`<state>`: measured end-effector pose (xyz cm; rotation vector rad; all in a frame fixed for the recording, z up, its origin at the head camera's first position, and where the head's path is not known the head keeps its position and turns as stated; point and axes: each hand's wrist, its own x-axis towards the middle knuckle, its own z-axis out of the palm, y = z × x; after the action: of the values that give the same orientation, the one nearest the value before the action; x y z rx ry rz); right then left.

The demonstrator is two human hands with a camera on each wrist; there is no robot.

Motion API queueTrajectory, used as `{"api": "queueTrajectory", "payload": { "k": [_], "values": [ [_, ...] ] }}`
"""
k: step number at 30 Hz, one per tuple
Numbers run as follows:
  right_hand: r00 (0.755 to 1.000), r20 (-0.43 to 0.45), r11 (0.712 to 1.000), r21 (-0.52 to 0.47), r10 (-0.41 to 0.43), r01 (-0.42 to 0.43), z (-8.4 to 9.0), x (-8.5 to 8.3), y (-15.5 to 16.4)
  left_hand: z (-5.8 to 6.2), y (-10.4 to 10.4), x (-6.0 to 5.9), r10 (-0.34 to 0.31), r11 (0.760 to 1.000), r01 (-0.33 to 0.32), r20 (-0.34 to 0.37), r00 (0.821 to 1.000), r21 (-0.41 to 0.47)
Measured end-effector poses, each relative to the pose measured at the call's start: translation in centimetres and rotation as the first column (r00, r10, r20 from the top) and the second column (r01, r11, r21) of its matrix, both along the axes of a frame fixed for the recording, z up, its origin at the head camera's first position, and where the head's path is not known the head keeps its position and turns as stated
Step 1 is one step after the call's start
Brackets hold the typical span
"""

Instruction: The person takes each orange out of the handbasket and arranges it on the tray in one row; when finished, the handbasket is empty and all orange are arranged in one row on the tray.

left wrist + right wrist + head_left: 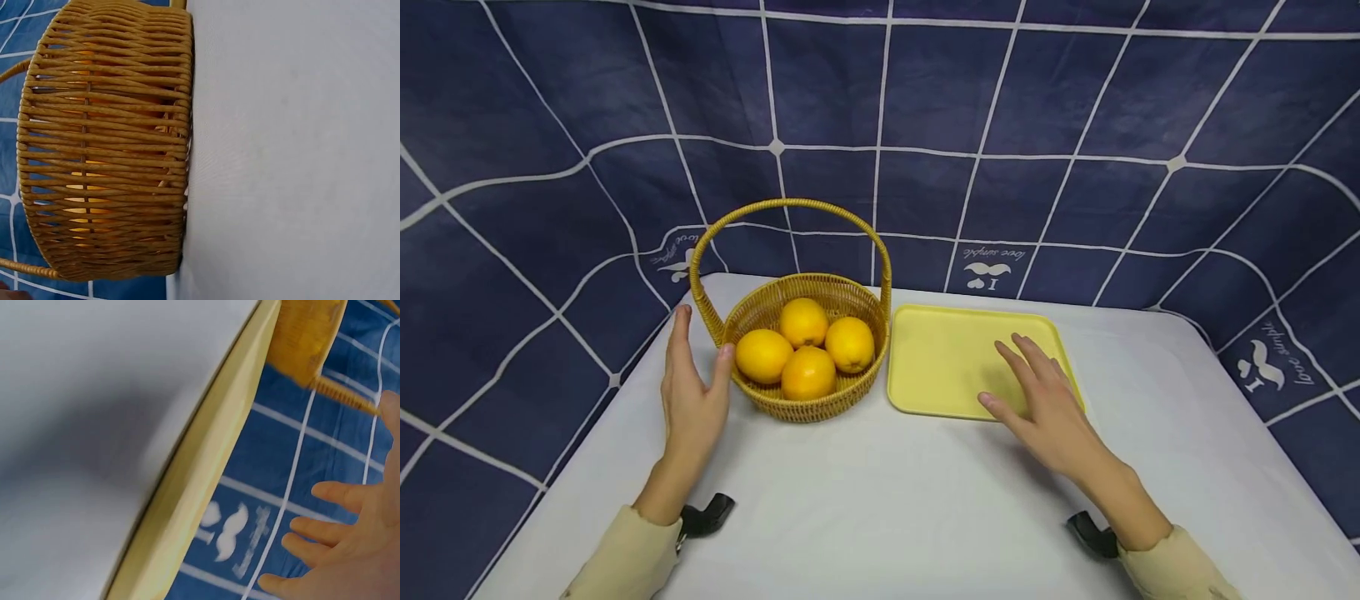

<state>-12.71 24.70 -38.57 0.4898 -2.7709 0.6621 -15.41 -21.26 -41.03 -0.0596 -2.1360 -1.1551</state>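
A woven wicker basket [797, 402] with a tall hoop handle stands on the white table and holds several oranges [803, 322]. My left hand [692, 383] is open beside the basket's left wall, thumb close to the weave; contact is unclear. The left wrist view shows that wall [106, 144] close up with orange showing through the gaps. To the basket's right lies an empty yellow tray [940, 354]. Above the tray's front right part my right hand [1037, 392] hovers with fingers spread, holding nothing. The right wrist view shows the tray's rim [200, 469] and my spread fingers [337, 537].
The white table [880, 500] stretches in front of the basket and tray. A dark blue cloth with white lines [1000, 100] hangs behind and to both sides. The table's left and right edges lie near my forearms.
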Motion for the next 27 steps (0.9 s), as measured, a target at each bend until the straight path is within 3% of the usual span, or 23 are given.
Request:
{"api": "queueTrajectory", "payload": {
  "k": [4, 8, 19, 27],
  "values": [
    [0.998, 0.036, 0.999, -0.022, 0.042, -0.041, 0.5, -0.5, -2.8, -0.2, -0.1, 0.1, -0.043, 0.998, 0.034, 0.168, 0.985, 0.058],
    [0.994, 0.064, 0.995, -0.057, 0.086, -0.083, 1.2, -1.2, -5.7, -0.5, -0.1, 0.2, -0.113, 0.989, 0.084, 0.253, 0.961, 0.12],
    [0.972, 0.092, 0.968, -0.143, 0.218, -0.204, 2.4, -3.1, -12.5, -1.3, -0.4, -0.5, -0.247, 0.961, 0.193, 0.305, 0.92, 0.198],
    [0.943, 0.113, 0.942, -0.161, 0.314, -0.295, 2.6, -4.0, -16.8, -1.8, -0.4, -1.1, -0.401, 0.889, 0.32, 0.22, 0.889, 0.326]
  ]
}}
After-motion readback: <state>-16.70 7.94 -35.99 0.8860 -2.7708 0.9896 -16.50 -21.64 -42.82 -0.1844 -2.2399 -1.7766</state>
